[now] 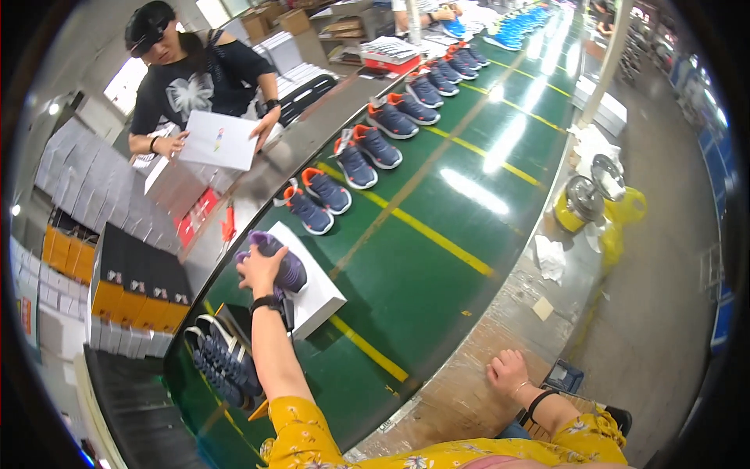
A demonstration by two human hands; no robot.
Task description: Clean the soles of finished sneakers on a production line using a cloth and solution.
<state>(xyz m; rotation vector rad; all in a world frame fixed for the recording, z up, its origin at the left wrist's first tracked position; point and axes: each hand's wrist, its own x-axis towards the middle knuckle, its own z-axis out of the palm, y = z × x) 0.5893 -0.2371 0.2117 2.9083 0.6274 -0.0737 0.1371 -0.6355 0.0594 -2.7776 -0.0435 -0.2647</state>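
My left hand (pixel 260 270) reaches out over the green conveyor belt, its fingers spread around a purple sneaker (pixel 291 273) and gripping it. The sneaker is over a white shoebox (pixel 319 309) that lies on the belt; whether a second purple shoe is beneath my fingers is hard to make out. Nearer me, left of my forearm, navy sneakers with pale soles (pixel 226 361) rest on the belt. My right hand (pixel 509 371) lies on the worn bench (pixel 469 391) along the belt's right side, fingers loosely curled with nothing visible in them.
Pairs of navy sneakers with orange linings (pixel 359 160) line the belt, with blue shoes (pixel 516 31) farther off. Across it, a person holds a white box (pixel 219 139). Stacked shoeboxes (pixel 141 281) stand left. A yellow tin (pixel 578 203) and crumpled paper (pixel 550 256) sit right.
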